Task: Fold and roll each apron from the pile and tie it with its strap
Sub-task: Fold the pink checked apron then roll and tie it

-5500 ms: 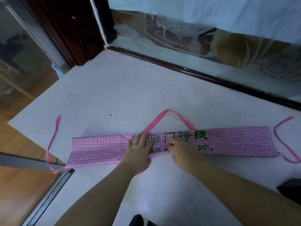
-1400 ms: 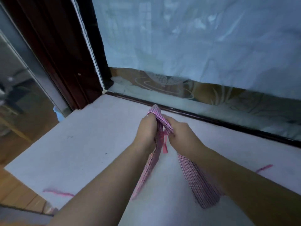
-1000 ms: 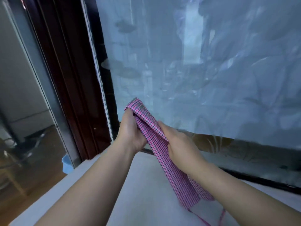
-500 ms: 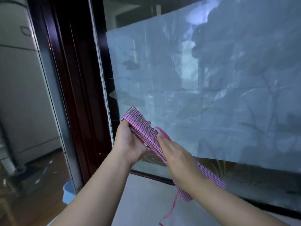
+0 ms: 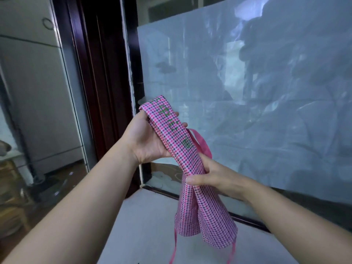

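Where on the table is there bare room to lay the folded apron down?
The white tabletop is bare between the left forearm and the hanging apron, back to the dark window frame. A bare patch lies between the apron and the right forearm. Under the apron it is crowded: pink straps dangle there.

Your left grip [image 5: 146, 138] and right grip [image 5: 215, 174] hold the folded apron [image 5: 177, 134] in the air above the bench [image 5: 148, 225]. The space below is open down to the bench surface, apart from the apron's two hanging ends and the thin pink straps [image 5: 174, 246] dangling from them. Straight ahead, the frosted glass panel [image 5: 247, 111] blocks all forward travel. Its dark bottom rail [image 5: 163, 193] runs along the far edge of the bench. The dark wooden door frame [image 5: 99, 73] stands behind and left of your left grip. You have open room to the left, past the bench edge, and back toward yourself.
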### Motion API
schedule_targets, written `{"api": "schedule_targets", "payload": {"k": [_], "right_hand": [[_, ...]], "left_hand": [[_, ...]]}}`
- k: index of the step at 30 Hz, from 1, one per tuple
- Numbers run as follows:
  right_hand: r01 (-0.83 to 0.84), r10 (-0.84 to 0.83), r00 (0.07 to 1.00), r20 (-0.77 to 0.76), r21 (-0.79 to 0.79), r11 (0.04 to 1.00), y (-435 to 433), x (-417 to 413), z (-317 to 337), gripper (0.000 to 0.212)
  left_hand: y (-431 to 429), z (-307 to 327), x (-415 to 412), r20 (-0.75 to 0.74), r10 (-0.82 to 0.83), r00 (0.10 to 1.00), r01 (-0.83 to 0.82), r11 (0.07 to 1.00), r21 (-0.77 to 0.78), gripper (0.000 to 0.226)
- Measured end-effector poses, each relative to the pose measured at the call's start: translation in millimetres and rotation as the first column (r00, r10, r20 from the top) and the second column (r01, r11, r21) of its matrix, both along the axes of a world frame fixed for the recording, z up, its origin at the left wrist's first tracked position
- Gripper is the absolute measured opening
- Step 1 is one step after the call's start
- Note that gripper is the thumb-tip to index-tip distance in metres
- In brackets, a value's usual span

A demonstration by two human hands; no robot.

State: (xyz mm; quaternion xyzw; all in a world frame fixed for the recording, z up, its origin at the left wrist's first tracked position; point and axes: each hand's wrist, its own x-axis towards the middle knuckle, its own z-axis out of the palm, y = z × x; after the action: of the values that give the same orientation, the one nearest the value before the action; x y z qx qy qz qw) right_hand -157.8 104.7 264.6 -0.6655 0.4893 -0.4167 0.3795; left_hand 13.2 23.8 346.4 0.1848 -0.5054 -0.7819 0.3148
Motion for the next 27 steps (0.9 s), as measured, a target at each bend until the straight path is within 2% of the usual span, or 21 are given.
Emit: {"api": "schedule_targets", "payload": {"k": [4, 8, 12, 17, 18, 20, 21, 24, 27], "right_hand": [[-0.109, 0.099, 0.985, 0.138, 0.069, 0.992, 3.5, -4.7, 17.5, 0.045], [-0.129, 0.114, 0.987, 0.114, 0.133, 0.983, 9.2, -5.3, 26.6, 0.014], [-0.151, 0.146, 0.988, 0.043, 0.150, 0.977, 15.3, -5.3, 25.8, 0.010], [-0.140, 0.129, 0.989, 0.076, 0.171, 0.975, 18.5, -9.5, 14.9, 0.009], [-0.141, 0.124, 0.987, 0.102, 0.186, 0.972, 18.5, -11.0, 12.2, 0.009], [-0.135, 0.100, 0.982, 0.163, 0.218, 0.967, 16.7, -12.7, 8.5, 0.010], [-0.134, 0.096, 0.981, 0.170, 0.227, 0.965, 15.2, -11.9, 7.4, 0.010], [-0.139, 0.103, 0.982, 0.157, 0.243, 0.960, 9.6, -5.2, 5.8, 0.013], [-0.115, 0.072, 0.983, 0.167, 0.262, 0.958, 6.9, -3.1, 3.6, 0.013]], "left_hand": [[2.9, 6.6, -2.6, 0.063, -0.066, 0.996, 0.069, 0.997, -0.043, 0.071], [5.8, 20.9, -5.9, 0.092, -0.043, 0.995, 0.051, 0.995, -0.088, 0.065], [-3.2, 29.2, -4.9, 0.032, 0.072, 0.997, -0.070, 0.997, -0.042, 0.057], [-17.7, -14.2, 10.5, -0.008, 0.153, 0.988, -0.151, 0.980, 0.127, 0.037], [-18.2, -26.2, 14.0, -0.047, 0.163, 0.986, -0.153, 0.974, 0.169, 0.037], [-16.8, -51.8, 14.8, -0.148, 0.159, 0.976, -0.126, 0.969, 0.211, 0.052], [-10.5, -62.7, 9.7, -0.163, 0.137, 0.977, -0.105, 0.976, 0.191, 0.055], [15.5, -82.8, -19.5, -0.077, 0.055, 0.996, -0.050, 0.997, 0.066, 0.046], [20.0, -83.6, -39.7, -0.148, 0.165, 0.975, -0.159, 0.986, 0.050, 0.024]]}}
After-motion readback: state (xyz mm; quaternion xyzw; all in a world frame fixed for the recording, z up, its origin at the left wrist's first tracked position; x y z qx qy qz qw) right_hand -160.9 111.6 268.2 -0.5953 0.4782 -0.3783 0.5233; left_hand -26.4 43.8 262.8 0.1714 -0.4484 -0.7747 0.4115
